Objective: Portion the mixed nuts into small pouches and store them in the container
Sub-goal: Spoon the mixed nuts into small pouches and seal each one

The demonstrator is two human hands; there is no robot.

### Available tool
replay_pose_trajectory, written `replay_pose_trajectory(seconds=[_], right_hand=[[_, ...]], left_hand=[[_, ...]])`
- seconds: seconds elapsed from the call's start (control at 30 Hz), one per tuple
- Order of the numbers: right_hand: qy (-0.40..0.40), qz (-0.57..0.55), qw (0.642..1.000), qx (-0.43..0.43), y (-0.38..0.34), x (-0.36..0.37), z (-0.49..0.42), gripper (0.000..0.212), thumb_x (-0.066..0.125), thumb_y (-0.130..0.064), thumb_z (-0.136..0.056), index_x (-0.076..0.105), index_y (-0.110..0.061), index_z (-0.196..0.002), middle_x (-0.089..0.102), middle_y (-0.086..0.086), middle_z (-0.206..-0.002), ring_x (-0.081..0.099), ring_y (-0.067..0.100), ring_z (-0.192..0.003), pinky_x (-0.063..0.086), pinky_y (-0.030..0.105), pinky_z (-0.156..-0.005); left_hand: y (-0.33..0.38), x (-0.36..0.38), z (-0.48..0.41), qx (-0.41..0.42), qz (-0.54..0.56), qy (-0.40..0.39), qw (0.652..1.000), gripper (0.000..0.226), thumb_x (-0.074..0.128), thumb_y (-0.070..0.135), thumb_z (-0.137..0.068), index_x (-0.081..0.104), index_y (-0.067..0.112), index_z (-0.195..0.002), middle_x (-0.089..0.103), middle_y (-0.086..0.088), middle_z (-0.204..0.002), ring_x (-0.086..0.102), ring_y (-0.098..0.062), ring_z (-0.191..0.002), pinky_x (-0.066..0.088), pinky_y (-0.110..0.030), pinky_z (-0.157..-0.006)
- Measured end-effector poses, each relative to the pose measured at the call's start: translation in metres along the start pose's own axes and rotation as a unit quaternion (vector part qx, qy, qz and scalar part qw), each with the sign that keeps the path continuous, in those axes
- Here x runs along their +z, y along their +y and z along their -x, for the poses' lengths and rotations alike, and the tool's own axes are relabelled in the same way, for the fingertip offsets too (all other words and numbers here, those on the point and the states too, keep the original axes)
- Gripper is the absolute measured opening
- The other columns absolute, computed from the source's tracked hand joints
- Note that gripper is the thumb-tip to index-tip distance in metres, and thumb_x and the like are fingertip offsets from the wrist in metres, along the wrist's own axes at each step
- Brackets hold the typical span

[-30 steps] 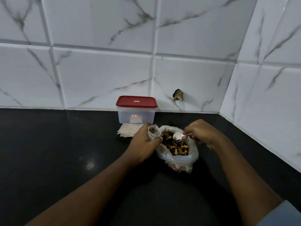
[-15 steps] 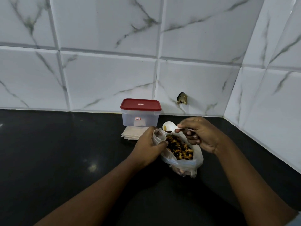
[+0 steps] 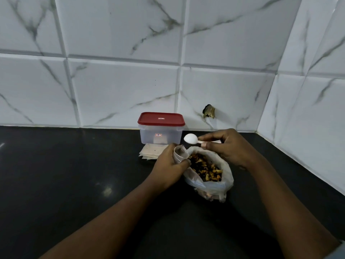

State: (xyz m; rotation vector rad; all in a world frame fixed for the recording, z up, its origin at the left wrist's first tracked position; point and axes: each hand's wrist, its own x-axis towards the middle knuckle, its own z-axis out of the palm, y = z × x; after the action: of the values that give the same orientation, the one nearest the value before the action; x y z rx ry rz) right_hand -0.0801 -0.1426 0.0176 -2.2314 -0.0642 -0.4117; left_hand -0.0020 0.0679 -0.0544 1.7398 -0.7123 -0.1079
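An open clear plastic bag point(image 3: 214, 186) of mixed nuts point(image 3: 204, 168) sits on the black counter. My left hand point(image 3: 168, 163) grips a small pouch point(image 3: 180, 153), held open and upright at the bag's left rim. My right hand point(image 3: 225, 146) pinches the handle of a white plastic spoon point(image 3: 190, 138), whose bowl is turned over just above the pouch's mouth. Behind them a clear container point(image 3: 160, 134) with a red lid point(image 3: 161, 119) stands closed. A stack of flat pouches point(image 3: 149, 152) lies in front of it.
The black counter point(image 3: 74, 174) meets a white marble-tile wall at the back and at the right corner. A small dark hole point(image 3: 209, 111) marks the back wall above the bag.
The spoon rose out of the nuts with a scoop, moved left over the pouch and has turned bowl-down. My left hand keeps the pouch open in the same place.
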Motion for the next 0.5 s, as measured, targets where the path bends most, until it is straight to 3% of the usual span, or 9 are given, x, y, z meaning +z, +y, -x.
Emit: replay_pose_trajectory(seconds=[0.13,0.3,0.37,0.5], right_hand=[[0.000,0.142,0.989,0.042,0.020,-0.011,-0.003,0.017,0.077,-0.023,-0.091,0.083,-0.034,-0.102,0.077,-0.017,-0.098,0.069,0.001,-0.095,0.050,0.028,-0.082],[-0.064,0.222,0.972,0.040,0.025,0.014,-0.008,0.024,0.073,-0.022,-0.095,0.080,-0.028,-0.117,0.070,-0.016,-0.109,0.064,0.002,-0.100,0.045,0.017,-0.082],[-0.069,0.234,0.968,0.064,0.022,0.013,-0.009,0.019,0.072,-0.021,-0.094,0.082,-0.027,-0.109,0.072,-0.014,-0.106,0.067,0.007,-0.095,0.052,0.024,-0.082],[-0.030,0.237,0.967,0.087,0.017,-0.003,-0.005,0.013,0.072,-0.024,-0.089,0.082,-0.028,-0.082,0.076,-0.006,-0.082,0.071,0.014,-0.078,0.055,0.035,-0.067]], left_hand=[[0.003,-0.001,0.001,-0.014,-0.009,-0.001,1.000,0.029,0.070,0.017,-0.095,0.056,0.036,-0.112,0.065,0.010,-0.114,0.065,-0.005,-0.102,0.052,-0.020,-0.079],[0.005,-0.001,0.001,-0.013,-0.013,0.003,1.000,0.029,0.068,0.015,-0.096,0.055,0.035,-0.112,0.064,0.009,-0.114,0.064,-0.006,-0.102,0.049,-0.019,-0.077],[0.006,-0.001,0.002,-0.011,-0.014,0.005,1.000,0.028,0.069,0.016,-0.096,0.055,0.036,-0.110,0.064,0.009,-0.113,0.064,-0.006,-0.102,0.048,-0.019,-0.077],[0.006,-0.001,0.003,-0.007,-0.016,0.005,1.000,0.028,0.069,0.016,-0.096,0.055,0.037,-0.108,0.064,0.009,-0.112,0.064,-0.005,-0.101,0.049,-0.019,-0.077]])
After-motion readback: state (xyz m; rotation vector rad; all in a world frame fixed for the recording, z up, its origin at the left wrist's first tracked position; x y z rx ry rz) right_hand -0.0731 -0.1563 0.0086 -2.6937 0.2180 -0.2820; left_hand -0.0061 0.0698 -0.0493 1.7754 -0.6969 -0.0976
